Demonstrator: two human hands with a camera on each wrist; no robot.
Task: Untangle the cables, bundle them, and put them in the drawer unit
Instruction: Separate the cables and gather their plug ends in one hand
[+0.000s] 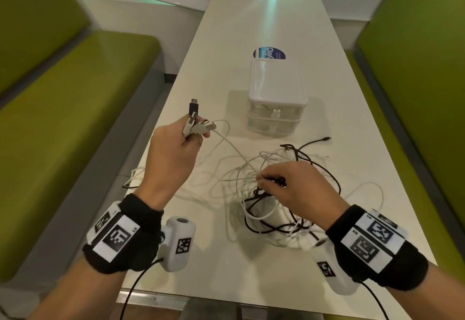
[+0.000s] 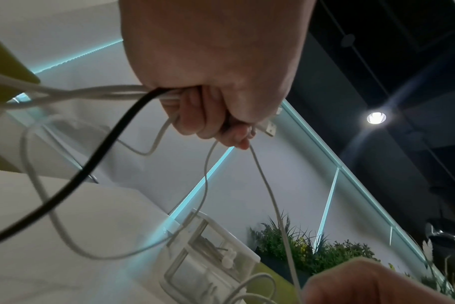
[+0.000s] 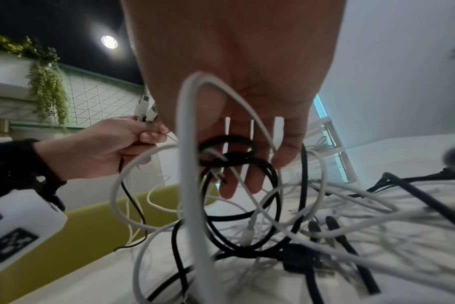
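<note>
My left hand (image 1: pixel 187 141) is raised over the table's left side and grips a bunch of USB plugs (image 1: pixel 195 123), one black and the others white. Their cables run down from the fist (image 2: pixel 216 115), among them a black cable (image 2: pixel 91 164). A taut white cable (image 1: pixel 234 148) leads from there to my right hand (image 1: pixel 264 181), which pinches it above the tangle of black and white cables (image 1: pixel 276 214). Black loops (image 3: pixel 226 152) hang round the right fingers (image 3: pixel 247 181). The clear drawer unit (image 1: pixel 275 98) stands behind the tangle, both drawers closed.
The white table (image 1: pixel 276 30) is long and narrow, with green benches (image 1: pixel 75 88) along both sides. A round blue sticker (image 1: pixel 269 53) lies behind the drawer unit. Loose cable ends (image 1: pixel 324 139) reach toward the right edge, and one cable hangs over the left edge (image 1: pixel 130 181).
</note>
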